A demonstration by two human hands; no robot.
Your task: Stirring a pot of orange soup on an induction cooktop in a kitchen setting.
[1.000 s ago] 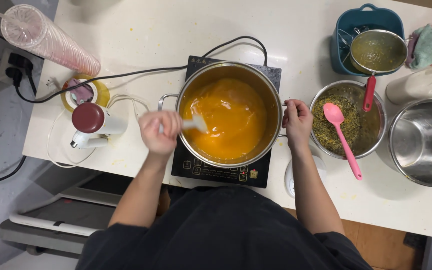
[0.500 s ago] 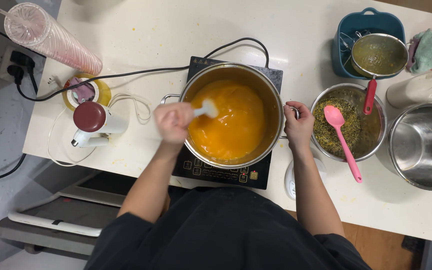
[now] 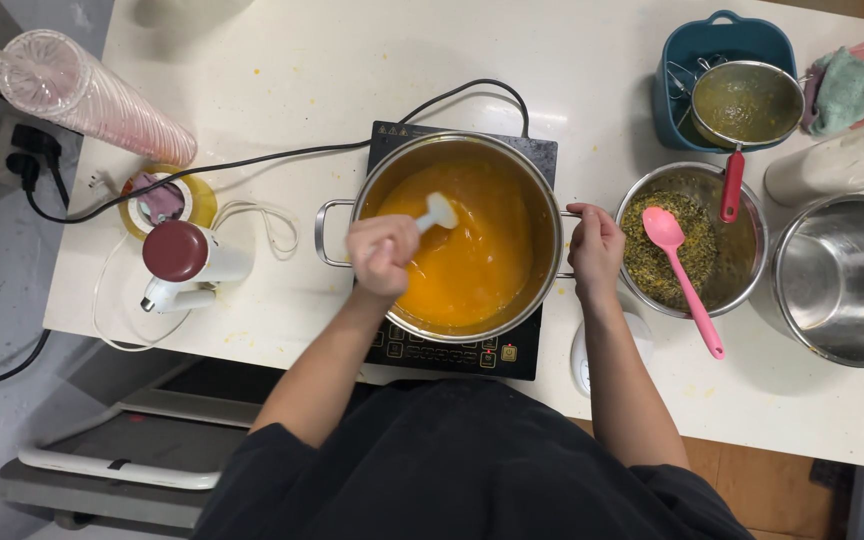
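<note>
L hand [image 3: 382, 255] was fisted round a white spatula [image 3: 436, 212], grip fully closed on its handle; blade angled up-right from the fist, over the orange soup in the steel pot [image 3: 542, 200]. Pot sat on a black induction hob [image 3: 452, 350] near the desk's front edge. R hand [image 3: 594, 250] pinched the pot's right handle, fingers curled shut.
</note>
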